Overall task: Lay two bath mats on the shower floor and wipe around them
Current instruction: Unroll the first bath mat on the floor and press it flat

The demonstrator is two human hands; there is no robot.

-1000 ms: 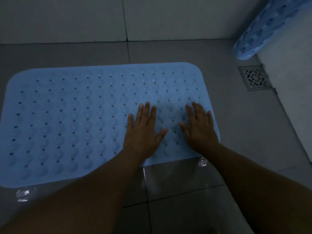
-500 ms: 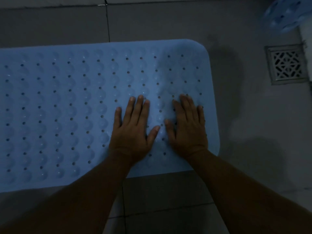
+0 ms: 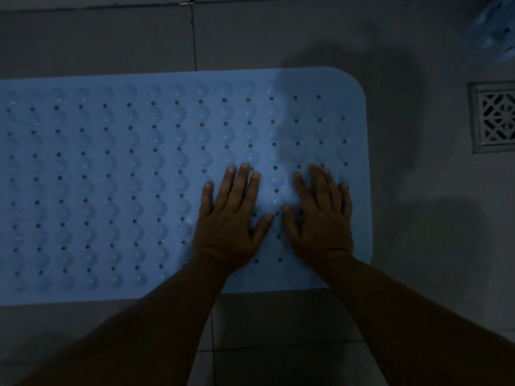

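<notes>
Blue mat (image 3: 125, 176) flat on grey floor tiles (image 3: 278, 330), dotted with rows of small holes and round bumps, running out of view past its left side. Left hand (image 3: 231, 221) palm down on mat, near its right end, fingers spread and straight, gripping nothing. Right hand (image 3: 320, 218) flat on mat just right of the left, thumbs almost touching, fingers likewise extended, holding nothing; little finger close to mat's right edge. Both forearms crossing mat's near edge. Square drain grate (image 3: 494, 118) set in floor, well right of mat, apart from it. Second blue mat (image 3: 493, 29) blurred, beyond the grate and far right of the first mat, only partly in view; rolled or flat, cannot tell. Dim light, soft shadow on floor right of mat.
</notes>
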